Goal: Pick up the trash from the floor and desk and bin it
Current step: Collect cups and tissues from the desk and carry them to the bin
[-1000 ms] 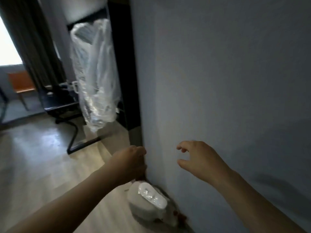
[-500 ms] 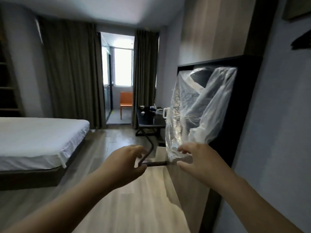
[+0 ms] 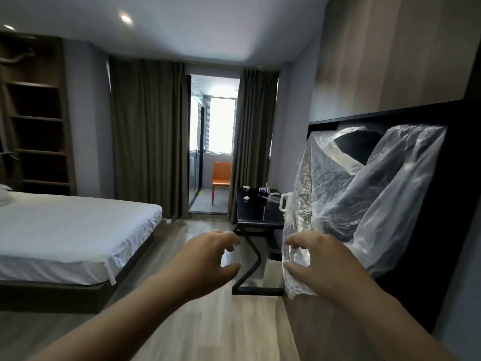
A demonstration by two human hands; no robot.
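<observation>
**Hand state:** The left hand [image 3: 208,259] and right hand [image 3: 322,259] are extended with fingers loosely curled, and they hold nothing. The right hand overlaps the lower edge of the clear plastic bag [image 3: 364,199]. Contact cannot be confirmed from this view.

**Task items:** Crumpled paper [image 3: 246,198] and a container [image 3: 264,189] lying on its side rest on the dark surface [image 3: 257,217], well apart from both hands. No bin is in view.

**Hazards:**
- The angled leg frame [image 3: 250,267] sits low on the floor [image 3: 208,321] in the approach path and may catch a foot.
- The hanging bag crowds the right side, so a sweeping reach may snag it.
- The container may roll off if nudged.

The bed [image 3: 65,230] bounds the left side.
</observation>
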